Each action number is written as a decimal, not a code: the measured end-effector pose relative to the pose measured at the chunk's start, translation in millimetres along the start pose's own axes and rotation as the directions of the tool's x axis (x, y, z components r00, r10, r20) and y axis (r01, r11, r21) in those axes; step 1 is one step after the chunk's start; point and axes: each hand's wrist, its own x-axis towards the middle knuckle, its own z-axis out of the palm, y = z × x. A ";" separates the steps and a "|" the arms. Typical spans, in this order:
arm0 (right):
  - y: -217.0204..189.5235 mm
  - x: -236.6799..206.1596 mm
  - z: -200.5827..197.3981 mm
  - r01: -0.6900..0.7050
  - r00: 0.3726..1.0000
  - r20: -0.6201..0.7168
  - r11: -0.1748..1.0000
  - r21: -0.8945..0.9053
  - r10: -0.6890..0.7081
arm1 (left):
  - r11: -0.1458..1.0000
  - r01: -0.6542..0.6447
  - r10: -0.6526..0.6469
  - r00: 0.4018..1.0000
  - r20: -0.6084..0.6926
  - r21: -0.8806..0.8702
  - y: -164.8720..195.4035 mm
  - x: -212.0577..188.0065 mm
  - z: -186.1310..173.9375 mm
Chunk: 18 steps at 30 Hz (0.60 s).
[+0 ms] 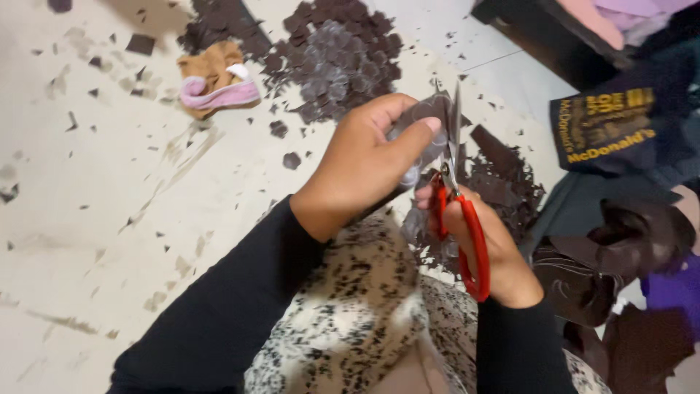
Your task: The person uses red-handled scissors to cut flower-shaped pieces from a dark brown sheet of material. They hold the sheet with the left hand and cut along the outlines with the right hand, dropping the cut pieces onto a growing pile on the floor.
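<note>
Left hand point(362, 162): a dark fabric piece point(430, 117) is pinched between thumb and fingers, above the lap.
Scissors point(458, 197): red handles gripped by the right hand point(487, 248); long axis near upright, blades pointed up, away from the person.
Floor point(109, 219): dark scraps are scattered.

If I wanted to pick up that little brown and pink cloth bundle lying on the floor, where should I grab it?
Probably by the pink rolled band across the brown and pink cloth bundle, coming straight down from above. The band bulges up thicker than the flat brown cloth, so fingers can close across its narrow width. The floor on its left side holds only small scraps; the dark pile of cut pieces crowds its right.
</note>
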 end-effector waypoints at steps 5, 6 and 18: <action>-0.1 -40.3 -17.8 0.053 0.987 -0.160 0.992 0.116 -0.034 | 0.993 0.074 -0.085 0.990 0.115 0.095 15.3 10.6 56.8; 1.3 -46.1 -24.3 0.066 0.984 -0.174 0.989 0.136 -0.041 | 0.981 0.061 -0.085 0.988 0.126 0.185 16.6 14.6 66.3; 43.2 -98.9 -101.1 0.172 0.948 -0.294 0.974 0.148 -0.123 | 0.815 -0.034 -0.063 0.987 0.146 0.579 -26.2 44.4 159.9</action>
